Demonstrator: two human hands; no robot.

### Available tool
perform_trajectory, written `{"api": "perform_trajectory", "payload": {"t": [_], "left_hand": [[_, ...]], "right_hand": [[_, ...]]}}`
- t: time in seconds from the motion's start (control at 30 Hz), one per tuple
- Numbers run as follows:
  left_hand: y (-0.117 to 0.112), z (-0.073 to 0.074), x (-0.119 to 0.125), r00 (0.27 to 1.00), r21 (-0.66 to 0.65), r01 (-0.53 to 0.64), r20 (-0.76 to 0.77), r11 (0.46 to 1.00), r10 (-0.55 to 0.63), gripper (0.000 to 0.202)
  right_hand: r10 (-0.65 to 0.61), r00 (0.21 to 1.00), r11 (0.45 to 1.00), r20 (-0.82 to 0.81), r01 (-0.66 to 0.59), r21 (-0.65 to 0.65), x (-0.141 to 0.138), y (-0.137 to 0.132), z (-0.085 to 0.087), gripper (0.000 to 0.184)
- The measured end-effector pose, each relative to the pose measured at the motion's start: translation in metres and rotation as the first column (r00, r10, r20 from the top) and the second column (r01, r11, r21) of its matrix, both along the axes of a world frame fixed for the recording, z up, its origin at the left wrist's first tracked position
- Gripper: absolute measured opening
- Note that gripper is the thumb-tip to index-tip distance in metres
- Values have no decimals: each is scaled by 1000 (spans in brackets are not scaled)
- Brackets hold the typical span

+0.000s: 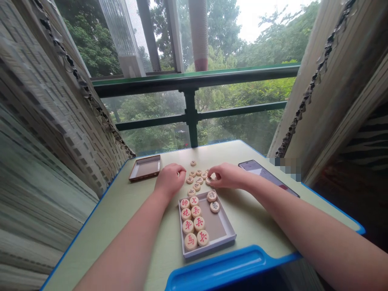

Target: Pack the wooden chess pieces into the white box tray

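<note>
We count eight red pieces [190, 241] and two dark-marked pieces [215, 207] in one box [216, 226], nearer us than both hands. About ten loose pieces [197, 186], some partly hidden, lie between the hands. Our right hand's [224, 174] bent fingers touch one; our left hand [171, 178] curls just beside them, its grip unclear to us.
</note>
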State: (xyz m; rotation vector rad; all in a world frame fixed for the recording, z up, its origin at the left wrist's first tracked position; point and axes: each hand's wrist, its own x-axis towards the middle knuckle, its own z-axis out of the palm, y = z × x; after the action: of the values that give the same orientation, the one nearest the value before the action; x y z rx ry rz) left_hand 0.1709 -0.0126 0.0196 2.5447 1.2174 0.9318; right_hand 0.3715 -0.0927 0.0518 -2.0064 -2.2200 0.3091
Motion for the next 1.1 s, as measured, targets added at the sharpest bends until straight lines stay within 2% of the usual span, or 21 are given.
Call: {"api": "perform_trajectory", "payload": {"t": [0.13,0.23,0.3,0.4,0.43,0.5,0.57,0.63,0.73,0.83,1.1], "left_hand": [[-5,2,1,995,-4,95,11,995,-95,24],[-13,7,5,985,-55,171,34,984,-170,22],[-21,12,9,964,-157,238,157,959,-214,23],[-33,22,13,881,-292,375,408,880,-240,36],[-37,25,13,857,-293,395,460,871,-233,38],[-43,30,14,845,-232,366,488,901,-218,36],[-48,31,15,874,-132,299,435,945,-216,32],[-52,31,16,909,-68,273,345,960,-234,29],[-54,27,19,933,-94,320,204,943,-297,25],[-54,22,21,931,-124,362,96,924,-352,19],[-48,20,18,925,-131,375,-7,918,-379,29]], "right_hand": [[-11,999,998,-31,13,59,4,-3,11,29],[49,997,990,-62,-40,132,5,-15,26,26],[122,991,981,-60,-111,157,3,-26,35,25],[169,975,972,-142,-141,188,-1,-42,40,25],[161,968,974,-192,-124,188,-1,-47,38,24],[158,946,977,-283,-108,186,0,-54,31,23],[195,924,970,-328,-132,205,1,-58,19,23],[258,919,949,-299,-183,257,1,-62,8,21],[333,917,916,-219,-260,304,-1,-65,-3,20],[373,907,904,-196,-308,296,-2,-66,-7,24],[398,905,896,-152,-348,275,-2,-67,-10,27]]}}
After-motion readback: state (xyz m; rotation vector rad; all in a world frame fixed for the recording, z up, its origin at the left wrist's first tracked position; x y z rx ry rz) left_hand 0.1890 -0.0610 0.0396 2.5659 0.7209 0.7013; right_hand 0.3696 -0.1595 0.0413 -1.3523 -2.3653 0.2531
